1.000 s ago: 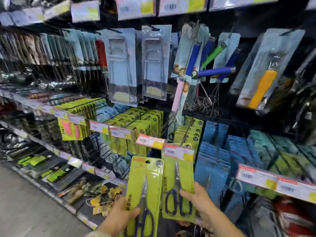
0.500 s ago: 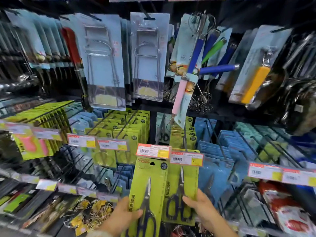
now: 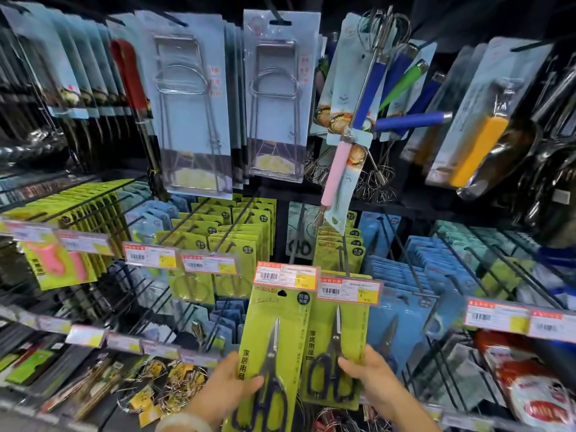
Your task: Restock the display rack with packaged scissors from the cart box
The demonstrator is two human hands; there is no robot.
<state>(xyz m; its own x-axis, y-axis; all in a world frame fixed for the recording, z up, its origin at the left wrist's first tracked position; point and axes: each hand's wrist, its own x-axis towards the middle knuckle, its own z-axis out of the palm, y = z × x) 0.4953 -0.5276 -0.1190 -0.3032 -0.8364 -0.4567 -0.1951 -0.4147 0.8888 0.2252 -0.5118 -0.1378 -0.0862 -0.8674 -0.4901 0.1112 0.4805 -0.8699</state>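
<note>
My left hand [image 3: 229, 389] grips the lower part of a green scissors pack [image 3: 274, 344], held upright with its top just under a price tag [image 3: 285, 275]. My right hand [image 3: 371, 381] holds the lower right edge of a second green scissors pack [image 3: 338, 347] that hangs at the front of a peg under another price tag [image 3: 349, 289]. More green packs [image 3: 335, 254] hang behind it on the same rack hook. The cart box is out of view.
Blue packaged goods [image 3: 405, 313] hang right of the scissors. Green packs [image 3: 237, 232] fill hooks to the left. Above hang wire racks in blue cards [image 3: 277, 98], whisks [image 3: 374, 98] and an orange-handled tool [image 3: 477, 151]. Lower shelves hold key rings [image 3: 162, 388] and red packages [image 3: 530, 394].
The view has closed in on the rack. The left pack has risen until its top sits just below the price tag; my right hand stays on the hanging pack.
</note>
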